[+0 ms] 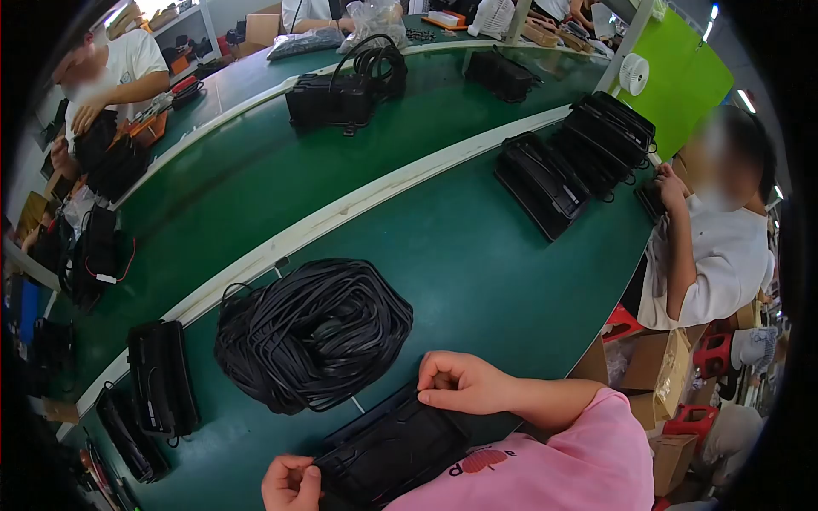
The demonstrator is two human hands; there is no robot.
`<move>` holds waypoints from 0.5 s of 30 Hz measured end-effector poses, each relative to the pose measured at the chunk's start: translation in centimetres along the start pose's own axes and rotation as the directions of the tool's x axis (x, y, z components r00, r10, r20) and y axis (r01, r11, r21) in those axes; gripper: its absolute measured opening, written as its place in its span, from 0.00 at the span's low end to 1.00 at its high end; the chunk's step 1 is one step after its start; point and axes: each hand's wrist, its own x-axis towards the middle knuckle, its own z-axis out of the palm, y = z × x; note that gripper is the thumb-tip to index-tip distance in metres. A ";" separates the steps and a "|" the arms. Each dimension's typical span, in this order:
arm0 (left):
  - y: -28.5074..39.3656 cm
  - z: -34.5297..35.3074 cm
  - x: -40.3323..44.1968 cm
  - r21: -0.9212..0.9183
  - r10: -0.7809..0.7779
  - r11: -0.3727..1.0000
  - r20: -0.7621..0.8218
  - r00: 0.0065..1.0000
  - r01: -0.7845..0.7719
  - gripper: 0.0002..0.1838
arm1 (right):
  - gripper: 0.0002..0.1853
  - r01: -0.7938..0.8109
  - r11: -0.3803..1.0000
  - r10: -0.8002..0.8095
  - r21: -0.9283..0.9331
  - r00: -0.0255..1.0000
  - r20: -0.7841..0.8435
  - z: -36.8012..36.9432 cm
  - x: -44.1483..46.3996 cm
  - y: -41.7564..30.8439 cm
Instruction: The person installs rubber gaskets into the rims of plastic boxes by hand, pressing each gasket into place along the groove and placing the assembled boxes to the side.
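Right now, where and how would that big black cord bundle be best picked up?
Scoop the cord bundle two-handed under its left and right edges, probably from the near side: it is wide and loosely looped, so pinching a few strands could pull it apart.

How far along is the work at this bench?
Perhaps done: the two side cases, set apart at the left. In hand: one open case, the left hand and right hand at its edges. Possibly left: the coil, bundled and untouched. The total cannot be told.
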 end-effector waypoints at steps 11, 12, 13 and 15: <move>0.3 0.1 -1.0 0.050 0.067 0.996 0.017 0.998 -0.068 0.02 | 0.07 -0.019 0.996 0.012 -0.084 0.996 -0.088 0.4 0.3 -0.8; 0.1 0.1 -2.4 0.043 0.054 0.998 -0.014 0.998 -0.053 0.02 | 0.07 -0.063 0.992 0.054 -0.111 0.995 -0.082 0.4 0.2 -1.0; -0.1 0.0 -2.7 0.032 0.058 0.998 0.007 0.998 -0.058 0.02 | 0.07 -0.021 1.000 0.021 -0.001 0.996 -0.089 0.5 0.6 0.1; 0.7 0.1 -2.3 0.024 0.058 0.998 0.028 0.998 -0.058 0.02 | 0.05 -0.055 0.998 0.055 0.003 0.995 -0.085 -0.1 0.9 0.7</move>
